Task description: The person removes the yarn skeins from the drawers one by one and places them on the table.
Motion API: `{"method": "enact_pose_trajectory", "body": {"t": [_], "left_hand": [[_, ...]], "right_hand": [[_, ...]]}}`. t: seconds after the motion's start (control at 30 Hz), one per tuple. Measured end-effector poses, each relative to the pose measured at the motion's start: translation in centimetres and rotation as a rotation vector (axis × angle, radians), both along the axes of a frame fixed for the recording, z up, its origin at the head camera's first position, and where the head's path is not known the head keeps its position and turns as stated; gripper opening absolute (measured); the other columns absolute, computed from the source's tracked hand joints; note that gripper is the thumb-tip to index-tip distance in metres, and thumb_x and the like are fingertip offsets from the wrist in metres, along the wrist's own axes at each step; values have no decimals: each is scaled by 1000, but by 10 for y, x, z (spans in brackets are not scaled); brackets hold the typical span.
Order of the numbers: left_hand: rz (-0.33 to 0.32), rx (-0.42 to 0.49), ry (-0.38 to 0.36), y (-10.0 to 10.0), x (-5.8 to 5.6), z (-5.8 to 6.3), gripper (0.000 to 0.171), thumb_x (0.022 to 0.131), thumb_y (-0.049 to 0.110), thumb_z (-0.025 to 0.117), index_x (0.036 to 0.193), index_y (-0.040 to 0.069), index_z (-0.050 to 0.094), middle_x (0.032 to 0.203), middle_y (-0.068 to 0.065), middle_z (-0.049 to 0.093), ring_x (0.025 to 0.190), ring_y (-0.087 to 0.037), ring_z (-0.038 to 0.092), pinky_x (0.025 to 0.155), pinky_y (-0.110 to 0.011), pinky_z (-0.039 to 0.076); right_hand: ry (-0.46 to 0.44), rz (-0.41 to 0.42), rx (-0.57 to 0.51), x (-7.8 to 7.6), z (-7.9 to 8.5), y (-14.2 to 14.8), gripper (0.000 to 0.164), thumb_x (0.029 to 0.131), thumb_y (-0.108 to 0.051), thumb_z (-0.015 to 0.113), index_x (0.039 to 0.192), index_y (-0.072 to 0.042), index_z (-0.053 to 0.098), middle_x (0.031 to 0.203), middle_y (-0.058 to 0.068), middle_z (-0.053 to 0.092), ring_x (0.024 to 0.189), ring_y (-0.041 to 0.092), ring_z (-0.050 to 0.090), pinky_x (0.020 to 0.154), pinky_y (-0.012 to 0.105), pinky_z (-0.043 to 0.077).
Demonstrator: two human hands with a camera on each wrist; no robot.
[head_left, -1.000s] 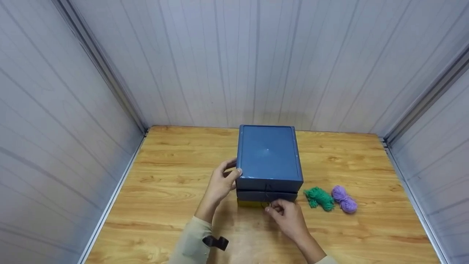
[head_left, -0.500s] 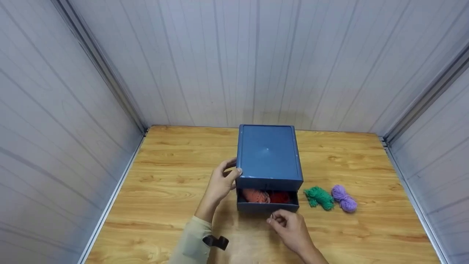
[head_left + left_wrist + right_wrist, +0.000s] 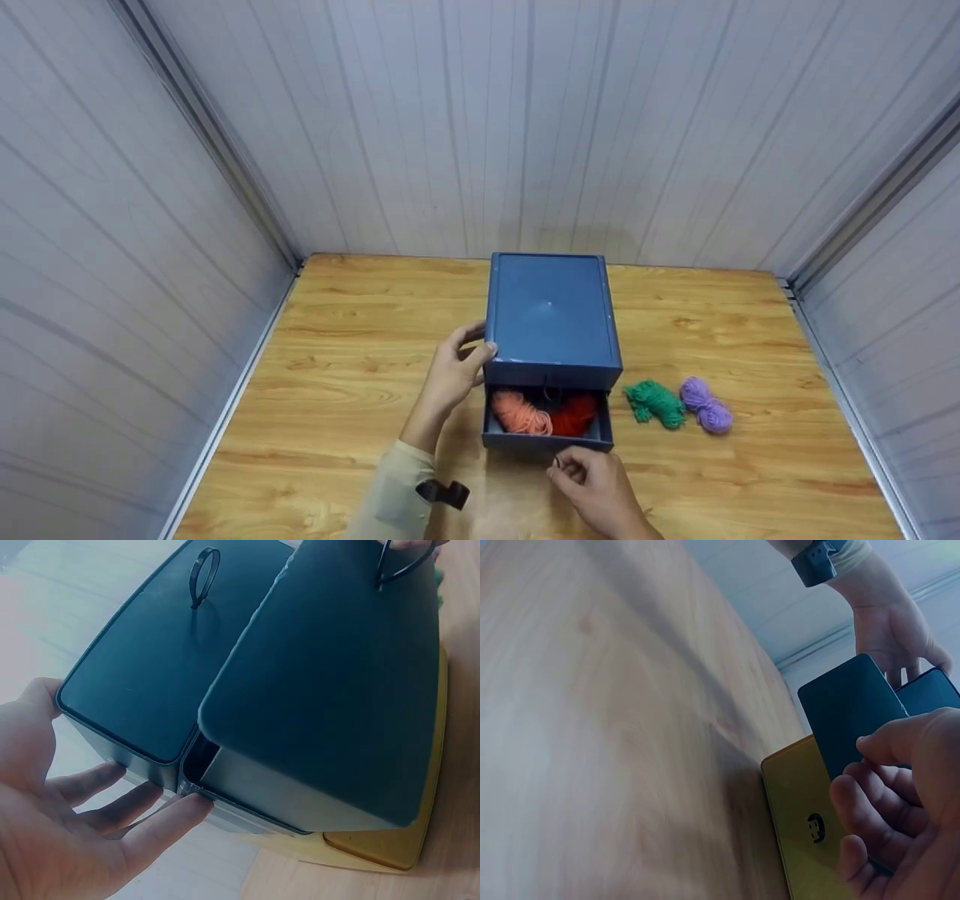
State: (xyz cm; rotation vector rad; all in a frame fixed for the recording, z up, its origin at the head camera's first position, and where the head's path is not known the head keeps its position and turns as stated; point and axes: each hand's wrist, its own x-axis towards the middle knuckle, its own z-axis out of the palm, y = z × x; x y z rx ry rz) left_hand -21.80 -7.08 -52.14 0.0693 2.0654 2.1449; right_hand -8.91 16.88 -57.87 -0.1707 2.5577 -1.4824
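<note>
Head view: one blue cabinet, taken as landmark. From its front, below the top tier, one blue drawer is extended toward the person, its line of travel running front to back. Held within: coral yarn at left, dark red yarn at right.

Right hand: placed before the cabinet and the nearer of the two to the drawer front. Thumb and fingertips are brought together; a black loop on that front is pinched between them.

Left hand: placed at the cabinet's left side. Fingers are spread and touched to the side wall, the thumb rested at the top edge; nothing is lifted by it.

Also listed: green yarn and purple yarn, laid right of the cabinet; a yellow tier, seen below the drawer.
</note>
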Motion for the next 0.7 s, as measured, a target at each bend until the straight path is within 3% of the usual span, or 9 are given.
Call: {"method": "enact_pose_trajectory", "body": {"t": [0.7], "left_hand": [[0, 22, 13, 1, 1, 0, 52, 98, 16, 65, 147, 5, 52, 143, -20, 55, 115, -27, 62, 82, -42, 60]], "right_hand": [[-69, 88, -53, 22, 3, 6, 12, 92, -22, 75, 90, -10, 77, 77, -7, 70, 69, 1, 61, 62, 20, 51]]}}
